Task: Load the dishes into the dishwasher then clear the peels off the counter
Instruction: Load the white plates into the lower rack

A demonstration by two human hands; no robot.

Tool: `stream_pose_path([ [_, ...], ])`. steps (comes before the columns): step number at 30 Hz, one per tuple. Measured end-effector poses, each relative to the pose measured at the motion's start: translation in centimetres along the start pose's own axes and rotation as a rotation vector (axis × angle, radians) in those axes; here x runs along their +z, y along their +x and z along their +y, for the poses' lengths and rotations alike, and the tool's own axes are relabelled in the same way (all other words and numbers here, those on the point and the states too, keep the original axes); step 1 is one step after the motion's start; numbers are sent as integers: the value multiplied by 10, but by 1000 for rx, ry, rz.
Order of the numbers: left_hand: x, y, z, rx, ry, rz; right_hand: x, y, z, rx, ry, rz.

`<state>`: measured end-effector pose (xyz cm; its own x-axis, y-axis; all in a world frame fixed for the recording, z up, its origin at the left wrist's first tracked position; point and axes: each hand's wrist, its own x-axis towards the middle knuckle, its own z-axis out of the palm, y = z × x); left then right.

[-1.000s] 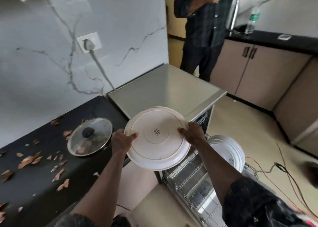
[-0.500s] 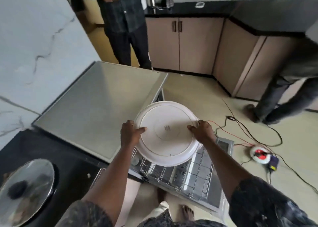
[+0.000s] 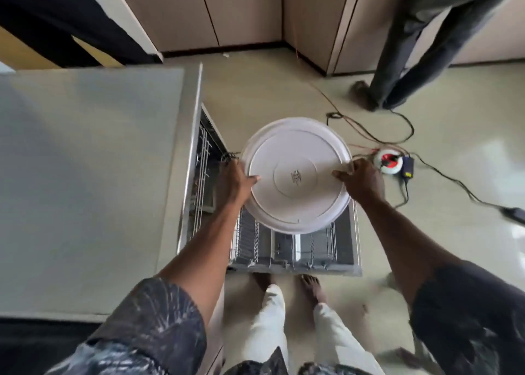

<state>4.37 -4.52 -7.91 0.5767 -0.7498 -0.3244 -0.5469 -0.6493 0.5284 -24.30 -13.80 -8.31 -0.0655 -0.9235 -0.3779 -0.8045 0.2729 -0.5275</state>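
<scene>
Above the pulled-out grey wire rack (image 3: 284, 246) of the open dishwasher now hangs the large round white plate (image 3: 295, 198), its underside facing up. One second ago it was beside the black counter; since then it was carried across. The left hand (image 3: 231, 181) and the right hand (image 3: 363, 177) grip opposite rims, thumbs curled over the top. I judge that lowering it into a slot comes next.

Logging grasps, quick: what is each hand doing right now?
Left hand: grips the white plate at its left rim.
Right hand: grips the plate's right rim.
</scene>
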Motion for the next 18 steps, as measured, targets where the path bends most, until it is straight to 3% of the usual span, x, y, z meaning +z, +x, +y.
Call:
stream_pose_path([
  [10,76,86,-58,-64,-82,154,114,47,16,83,133,57],
  [18,143,131,-105,-134,-109,184,202,86,46,121,260,49],
])
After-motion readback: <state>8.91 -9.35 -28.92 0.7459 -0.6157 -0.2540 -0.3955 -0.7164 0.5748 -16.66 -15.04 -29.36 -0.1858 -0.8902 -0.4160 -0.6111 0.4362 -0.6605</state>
